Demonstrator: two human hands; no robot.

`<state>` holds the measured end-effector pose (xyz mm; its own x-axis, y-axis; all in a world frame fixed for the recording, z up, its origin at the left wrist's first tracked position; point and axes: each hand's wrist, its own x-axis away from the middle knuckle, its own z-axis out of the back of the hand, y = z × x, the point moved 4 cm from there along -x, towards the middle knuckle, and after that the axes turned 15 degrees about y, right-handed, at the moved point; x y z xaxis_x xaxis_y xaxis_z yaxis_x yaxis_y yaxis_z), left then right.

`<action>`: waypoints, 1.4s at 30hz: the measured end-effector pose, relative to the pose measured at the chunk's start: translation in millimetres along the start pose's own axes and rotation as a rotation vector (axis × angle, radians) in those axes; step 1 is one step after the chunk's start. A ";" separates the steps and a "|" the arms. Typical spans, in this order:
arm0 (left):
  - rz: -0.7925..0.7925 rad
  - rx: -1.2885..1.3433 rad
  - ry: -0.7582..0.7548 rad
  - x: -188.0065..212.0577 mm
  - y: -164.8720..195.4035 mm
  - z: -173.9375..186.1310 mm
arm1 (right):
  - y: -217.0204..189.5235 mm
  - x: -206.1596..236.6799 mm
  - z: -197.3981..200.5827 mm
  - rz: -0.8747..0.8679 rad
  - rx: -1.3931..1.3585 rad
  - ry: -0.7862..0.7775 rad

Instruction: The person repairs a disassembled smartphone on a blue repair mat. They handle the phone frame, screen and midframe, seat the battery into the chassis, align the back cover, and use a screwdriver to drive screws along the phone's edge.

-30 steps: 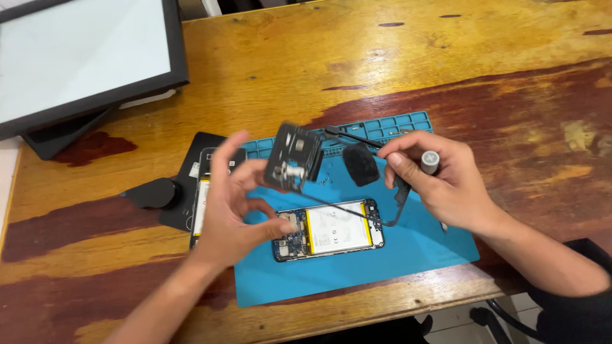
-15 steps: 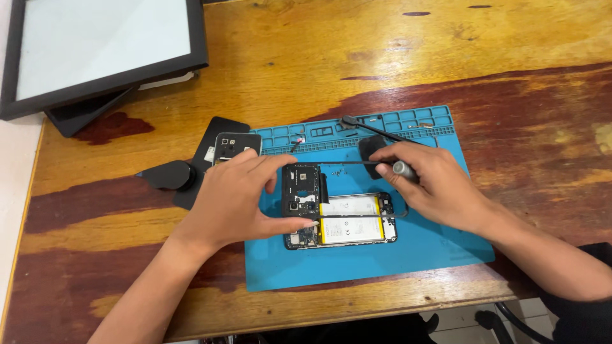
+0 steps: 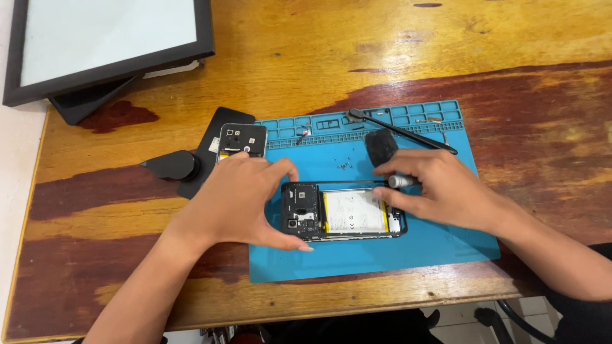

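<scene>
On the blue mat (image 3: 357,255), your left hand (image 3: 245,200) cups the opened phone (image 3: 344,213) at its camera end, fingers spread; your right hand (image 3: 440,188) pinches what looks like a screwdriver (image 3: 401,181) above it.

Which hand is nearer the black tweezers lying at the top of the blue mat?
Right. The right hand lies just below the tweezers; the left hand grips the opened phone farther left.

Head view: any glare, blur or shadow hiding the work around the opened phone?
Head view: sharp and evenly lit; a soft sheen on the varnished wooden table; the opened black phone with its white battery reads clearly on the blue silicone mat; the left hand casts only a faint shadow.
</scene>
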<state>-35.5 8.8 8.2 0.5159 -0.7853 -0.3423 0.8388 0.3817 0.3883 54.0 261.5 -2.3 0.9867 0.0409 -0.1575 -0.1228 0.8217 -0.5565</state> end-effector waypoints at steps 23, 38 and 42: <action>-0.052 -0.057 -0.104 -4.5 -1.1 -27.6 | 11.1 -7.0 -8.9 0.076 0.068 -0.052; -0.144 -0.126 -0.047 -4.2 -0.9 -24.0 | 1.7 -1.9 -4.6 0.232 0.218 -0.173; -0.151 -0.111 -0.033 -4.4 -1.9 -23.7 | 4.2 -2.2 -4.3 0.201 0.238 -0.209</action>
<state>-35.2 23.1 -11.3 0.3778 -0.8529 -0.3604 0.9214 0.3078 0.2374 50.8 262.4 -7.8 0.9488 0.3099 -0.0604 -0.3124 0.8937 -0.3219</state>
